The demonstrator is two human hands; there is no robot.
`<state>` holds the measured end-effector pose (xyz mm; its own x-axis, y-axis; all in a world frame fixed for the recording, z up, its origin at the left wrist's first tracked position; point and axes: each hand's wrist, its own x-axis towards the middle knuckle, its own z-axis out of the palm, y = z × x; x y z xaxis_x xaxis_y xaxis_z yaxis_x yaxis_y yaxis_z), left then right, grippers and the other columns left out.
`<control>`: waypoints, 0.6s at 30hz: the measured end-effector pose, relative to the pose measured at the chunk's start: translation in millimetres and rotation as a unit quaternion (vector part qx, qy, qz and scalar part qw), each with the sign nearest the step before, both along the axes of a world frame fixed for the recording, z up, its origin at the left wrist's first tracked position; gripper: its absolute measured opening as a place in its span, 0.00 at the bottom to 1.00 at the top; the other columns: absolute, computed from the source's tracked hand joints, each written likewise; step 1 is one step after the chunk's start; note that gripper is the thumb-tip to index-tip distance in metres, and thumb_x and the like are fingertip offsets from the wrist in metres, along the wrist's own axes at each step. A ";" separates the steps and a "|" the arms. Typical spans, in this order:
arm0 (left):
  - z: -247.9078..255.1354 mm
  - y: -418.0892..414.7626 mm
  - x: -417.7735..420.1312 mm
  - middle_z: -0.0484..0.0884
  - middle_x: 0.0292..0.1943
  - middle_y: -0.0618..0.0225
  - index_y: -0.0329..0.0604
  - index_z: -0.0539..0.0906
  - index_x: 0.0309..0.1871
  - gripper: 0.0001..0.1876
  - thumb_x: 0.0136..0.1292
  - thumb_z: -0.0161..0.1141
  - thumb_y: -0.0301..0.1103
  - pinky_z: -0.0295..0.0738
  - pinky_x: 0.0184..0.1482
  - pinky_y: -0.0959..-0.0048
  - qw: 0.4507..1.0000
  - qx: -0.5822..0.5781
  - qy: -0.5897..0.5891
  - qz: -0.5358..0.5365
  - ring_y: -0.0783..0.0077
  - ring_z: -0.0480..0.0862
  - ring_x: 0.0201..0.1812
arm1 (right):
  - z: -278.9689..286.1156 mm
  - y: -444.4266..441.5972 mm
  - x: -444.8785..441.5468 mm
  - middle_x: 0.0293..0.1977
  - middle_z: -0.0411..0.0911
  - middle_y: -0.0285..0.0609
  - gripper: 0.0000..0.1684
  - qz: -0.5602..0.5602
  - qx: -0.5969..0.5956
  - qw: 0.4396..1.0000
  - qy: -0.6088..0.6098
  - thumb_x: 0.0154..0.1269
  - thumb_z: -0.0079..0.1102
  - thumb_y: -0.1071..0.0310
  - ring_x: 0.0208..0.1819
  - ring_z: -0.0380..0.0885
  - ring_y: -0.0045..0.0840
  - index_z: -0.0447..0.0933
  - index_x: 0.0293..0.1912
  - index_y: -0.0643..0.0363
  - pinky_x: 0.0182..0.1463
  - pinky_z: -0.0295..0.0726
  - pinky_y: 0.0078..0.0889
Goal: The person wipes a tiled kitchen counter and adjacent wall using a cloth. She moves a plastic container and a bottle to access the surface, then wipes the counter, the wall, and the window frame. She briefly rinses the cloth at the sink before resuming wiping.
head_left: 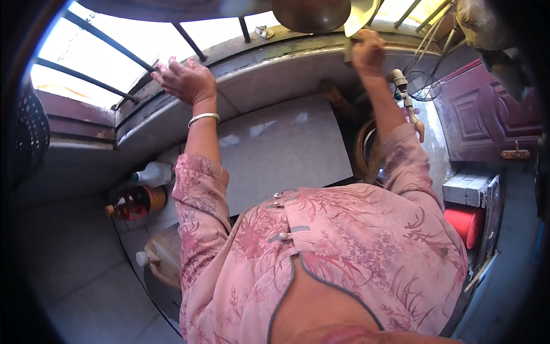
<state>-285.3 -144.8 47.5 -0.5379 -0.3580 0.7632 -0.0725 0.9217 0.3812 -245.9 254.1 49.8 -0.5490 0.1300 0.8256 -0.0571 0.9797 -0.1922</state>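
Observation:
My left hand (187, 81) is raised at the window, its fingers apart and slightly curled beside the lower end of a dark window bar (116, 45). Whether the fingertips touch the bar I cannot tell. A pale bangle (203, 118) circles that wrist. Over the window ledge (300, 48), my right hand (368, 52) is curled around a small greenish object (348, 52), mostly hidden by the fingers. Just above it hang a dark rounded vessel (311, 16) and a yellowish, brightly lit thing (360, 18), both cut off by the top edge.
Below the ledge lies a grey slab counter (283, 142). Bottles with amber (139, 203) and clear (154, 173) bodies and a jug (165, 258) are at left. At right are a tap (406, 96), a wire strainer (423, 86), a maroon door (490, 112) and a red container (464, 225).

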 end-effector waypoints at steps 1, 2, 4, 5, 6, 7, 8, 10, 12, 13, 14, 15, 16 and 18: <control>2.1 5.2 1.3 0.67 0.69 0.48 0.42 0.76 0.62 0.24 0.64 0.64 0.38 0.59 0.72 0.41 1.000 0.005 -0.002 -0.006 0.39 0.58 0.76 | -5.9 -28.3 -1.5 0.40 0.84 0.45 0.11 0.020 -0.004 1.000 -0.011 0.55 0.59 0.76 0.45 0.81 0.42 0.84 0.37 0.53 0.51 0.79 0.44; 5.5 8.8 1.0 0.67 0.69 0.48 0.43 0.75 0.62 0.24 0.64 0.65 0.37 0.59 0.72 0.41 1.000 0.023 0.007 -0.001 0.39 0.58 0.76 | -12.6 -57.3 -3.7 0.37 0.83 0.43 0.12 0.040 -0.008 0.999 -0.023 0.54 0.58 0.76 0.42 0.80 0.42 0.85 0.36 0.51 0.48 0.77 0.43; -10.8 -9.0 -5.9 0.67 0.69 0.48 0.44 0.75 0.62 0.24 0.64 0.65 0.38 0.60 0.71 0.41 0.998 -0.033 0.041 0.018 0.39 0.59 0.76 | -0.5 -139.2 3.3 0.35 0.81 0.47 0.12 0.271 -0.035 0.956 0.103 0.48 0.59 0.75 0.42 0.79 0.43 0.81 0.36 0.54 0.50 0.78 0.44; -12.0 -2.1 -7.4 0.68 0.69 0.48 0.44 0.75 0.62 0.24 0.64 0.65 0.38 0.60 0.71 0.41 0.998 -0.037 0.051 0.007 0.39 0.59 0.76 | -10.3 -161.9 -1.1 0.36 0.80 0.49 0.14 0.291 -0.029 0.955 0.045 0.48 0.60 0.73 0.45 0.79 0.45 0.82 0.39 0.55 0.52 0.77 0.48; -13.1 -3.9 -7.0 0.68 0.69 0.48 0.44 0.75 0.62 0.24 0.64 0.65 0.37 0.60 0.70 0.40 0.998 -0.038 0.041 0.014 0.39 0.59 0.76 | -6.9 -198.0 7.2 0.40 0.80 0.49 0.13 0.285 -0.026 0.957 0.048 0.49 0.62 0.69 0.52 0.78 0.46 0.82 0.39 0.54 0.57 0.74 0.49; -11.8 -6.3 -5.2 0.68 0.68 0.47 0.42 0.75 0.63 0.24 0.64 0.65 0.37 0.60 0.71 0.40 0.999 -0.033 0.030 0.014 0.38 0.60 0.75 | 2.0 -227.0 18.7 0.44 0.80 0.48 0.12 0.262 -0.023 0.964 0.029 0.51 0.64 0.66 0.56 0.76 0.44 0.82 0.39 0.53 0.59 0.72 0.48; -9.4 -5.2 -3.2 0.69 0.68 0.46 0.40 0.75 0.63 0.25 0.65 0.64 0.37 0.60 0.71 0.40 0.999 -0.027 0.017 0.010 0.36 0.60 0.75 | 9.2 -242.6 27.4 0.47 0.80 0.47 0.12 0.236 -0.018 0.972 0.007 0.53 0.66 0.63 0.60 0.75 0.42 0.82 0.39 0.52 0.62 0.70 0.48; 4.2 4.1 1.9 0.70 0.67 0.44 0.38 0.76 0.63 0.24 0.66 0.63 0.38 0.59 0.72 0.39 1.000 0.003 -0.015 -0.002 0.35 0.61 0.74 | 5.8 -231.8 22.4 0.53 0.78 0.42 0.17 0.275 0.047 0.960 -0.034 0.56 0.67 0.60 0.63 0.73 0.38 0.83 0.47 0.50 0.63 0.68 0.46; 7.1 8.0 3.8 0.67 0.70 0.46 0.41 0.76 0.65 0.24 0.68 0.60 0.41 0.59 0.73 0.40 0.999 0.011 -0.040 0.011 0.40 0.59 0.76 | -0.4 -199.3 10.1 0.54 0.78 0.39 0.18 0.319 0.087 0.943 -0.029 0.58 0.66 0.63 0.63 0.73 0.37 0.82 0.50 0.49 0.62 0.69 0.44; 1.2 -3.6 -1.8 0.66 0.71 0.48 0.42 0.77 0.65 0.24 0.69 0.59 0.41 0.59 0.73 0.40 0.998 -0.005 -0.050 0.023 0.42 0.58 0.77 | 1.0 -177.4 10.8 0.55 0.78 0.38 0.18 0.347 0.094 0.933 -0.036 0.59 0.65 0.65 0.63 0.73 0.37 0.81 0.50 0.48 0.62 0.70 0.43; -7.3 -9.3 -7.9 0.64 0.73 0.51 0.42 0.75 0.65 0.25 0.70 0.59 0.43 0.58 0.73 0.40 0.999 -0.005 -0.031 0.027 0.44 0.57 0.78 | 0.3 -153.6 13.0 0.54 0.78 0.37 0.18 0.336 0.120 0.934 -0.017 0.56 0.66 0.66 0.62 0.73 0.36 0.83 0.49 0.48 0.62 0.72 0.44; -4.9 -5.1 -3.8 0.63 0.73 0.52 0.42 0.75 0.65 0.25 0.69 0.60 0.44 0.57 0.73 0.40 0.999 -0.005 -0.038 0.028 0.42 0.56 0.77 | -1.1 -127.7 12.9 0.54 0.78 0.39 0.18 0.330 0.109 0.937 -0.026 0.56 0.65 0.67 0.63 0.73 0.36 0.82 0.49 0.48 0.63 0.73 0.43; -2.0 -3.6 -3.2 0.64 0.73 0.52 0.42 0.75 0.65 0.25 0.69 0.60 0.44 0.57 0.74 0.40 0.998 0.000 -0.059 0.027 0.40 0.57 0.77 | 2.2 -98.8 14.7 0.54 0.79 0.40 0.17 0.297 0.124 0.946 -0.045 0.56 0.64 0.69 0.62 0.74 0.36 0.82 0.48 0.48 0.63 0.73 0.43; -1.1 -7.0 -2.3 0.66 0.72 0.51 0.42 0.76 0.65 0.25 0.69 0.61 0.44 0.57 0.74 0.40 0.998 0.000 -0.054 0.026 0.39 0.58 0.76 | -1.0 -35.0 10.2 0.52 0.80 0.42 0.16 0.287 0.069 0.955 -0.036 0.57 0.60 0.71 0.58 0.77 0.37 0.83 0.46 0.50 0.64 0.73 0.43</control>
<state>-287.6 -151.9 46.4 -0.5971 -0.3885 0.7018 -0.1614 0.9152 0.3693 -235.7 219.2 48.8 -0.5538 -0.3169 0.7700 -0.5830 0.8079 -0.0867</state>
